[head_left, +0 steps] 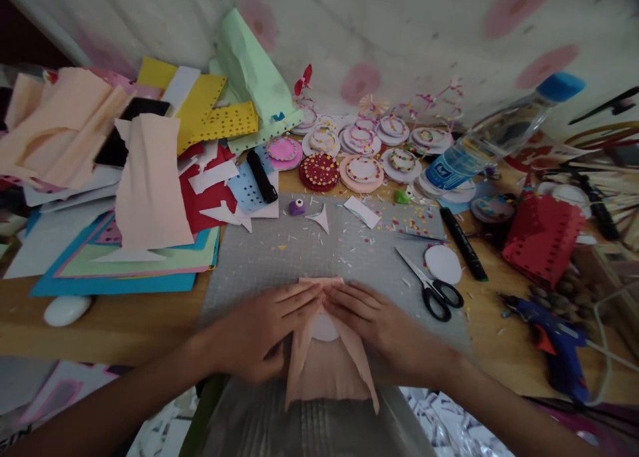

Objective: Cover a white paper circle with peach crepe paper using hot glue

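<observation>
A peach sheet of paper (329,370) lies on the grey cutting mat (299,251) at the table's front edge, folded around a white paper disc (324,327). My left hand (259,327) lies on the paper's left side with its fingers stretched flat, pressing the fold. From the right, my right hand (377,317) presses the other side, fingers also flat. The fingertips of both hands meet over the top of the paper.
Black-handled scissors (432,287), a white paper oval (443,264) and a black marker (464,244) lie right of the hands. Several decorated paper discs (362,167) sit behind the mat. Coloured paper piles (124,177) fill the left. A water bottle (492,141), a red box (542,237) and a blue glue gun (554,340) stand right.
</observation>
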The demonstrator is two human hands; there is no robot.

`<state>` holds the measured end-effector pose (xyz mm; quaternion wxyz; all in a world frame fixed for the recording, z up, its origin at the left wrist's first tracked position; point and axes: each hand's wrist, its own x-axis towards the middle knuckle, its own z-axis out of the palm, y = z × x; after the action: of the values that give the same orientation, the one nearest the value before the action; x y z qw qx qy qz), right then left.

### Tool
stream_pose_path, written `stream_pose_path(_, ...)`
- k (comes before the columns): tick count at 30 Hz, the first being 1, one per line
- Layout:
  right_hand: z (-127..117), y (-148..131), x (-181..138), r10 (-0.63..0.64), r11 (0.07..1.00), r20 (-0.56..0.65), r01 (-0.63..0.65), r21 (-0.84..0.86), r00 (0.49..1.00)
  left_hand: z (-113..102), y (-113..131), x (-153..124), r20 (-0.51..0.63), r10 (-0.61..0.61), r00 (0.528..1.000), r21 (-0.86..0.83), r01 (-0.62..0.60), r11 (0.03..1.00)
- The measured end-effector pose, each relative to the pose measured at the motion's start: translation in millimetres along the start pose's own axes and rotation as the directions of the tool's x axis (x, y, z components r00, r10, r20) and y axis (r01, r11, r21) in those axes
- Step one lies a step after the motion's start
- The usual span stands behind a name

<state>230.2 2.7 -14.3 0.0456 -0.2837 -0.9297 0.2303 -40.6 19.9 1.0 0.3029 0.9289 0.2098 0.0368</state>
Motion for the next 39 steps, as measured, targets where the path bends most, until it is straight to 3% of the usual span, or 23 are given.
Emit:
stream_pose_path(4,10.1,-2.4,-6.4,-0.021,0.994,-0.050,0.015,-0.110,0.999,1.6,-4.5,-5.1,0.037,0.044,0.998,0.024,-0.045,0.999)
stream_pose_path(9,40.2,-19.3,-33.4,-0.018,0.987,-0.116,-0.001,-0.163,0.993,28.5,-2.5,-11.5,0.074,0.100,0.992,0.096,-0.107,0.990)
stream_pose_path(13,57.1,-33.4,-53.2,0.031,0.990,-0.199,-0.058,-0.132,0.979,45.9,4.1,-13.5,-0.023,0.090,0.996,0.203,-0.083,0.976)
stream_pose_path(18,59.1,-44.1,-58.2,0.059,0.994,-0.168,-0.074,-0.083,0.984,51.0,14.4,-11.4,-0.100,0.064,0.993,0.290,-0.033,0.956)
stream_pose_path(21,62.4,-46.8,-56.8,0.068,0.987,-0.160,-0.091,-0.135,0.985,53.2,17.4,-9.8,-0.159,0.068,0.985,0.360,-0.006,0.933)
stream_pose_path(26,74.1,-45.4,-50.3,0.016,0.954,-0.297,-0.104,-0.282,0.955,54.6,15.5,-8.3,-0.233,0.120,0.965,0.403,-0.016,0.915)
stream_pose_path(33,67.9,-43.8,-40.3,0.028,0.988,-0.497,-0.098,-0.116,0.867,49.8,7.5,-8.4,-0.278,0.182,0.943,0.295,-0.097,0.951)
stream_pose_path(39,56.8,-37.2,-32.1,0.088,0.996,-0.554,-0.070,0.053,0.828,53.6,1.9,-7.0,-0.342,0.207,0.917,0.259,-0.120,0.958)
